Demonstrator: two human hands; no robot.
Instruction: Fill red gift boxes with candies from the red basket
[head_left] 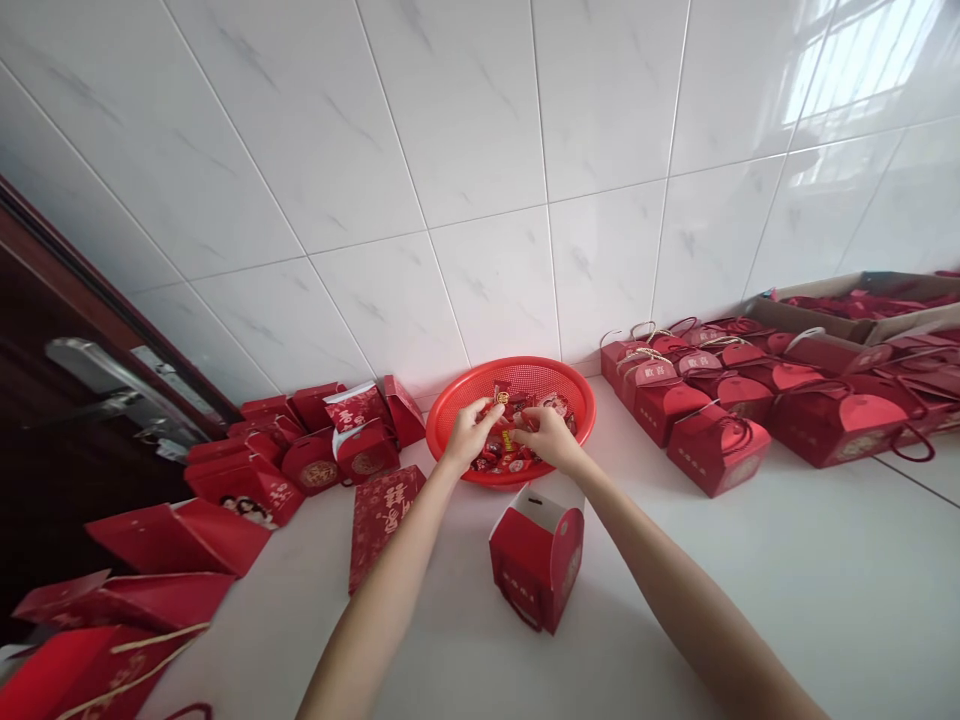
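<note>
A red plastic basket [587, 425] holding wrapped candies [517, 462] stands against the tiled wall. Both hands are over it. My left hand [471, 432] pinches a small red candy packet [500, 393] with thumb and fingers. My right hand [547, 438] is at the candies on the basket's right side, fingers curled together; what they hold, if anything, is too small to tell. Between my forearms stands a red gift box [529, 560] with its top open. A flat red printed packet [379, 515] lies left of it, partly behind my left forearm.
Red boxes and bags [251, 490] crowd the left side beside a dark door with a metal handle [112, 380]. Rows of closed red boxes [720, 450] stand on the right, before a cardboard carton [885, 328]. A tiled wall [487, 130] rises behind.
</note>
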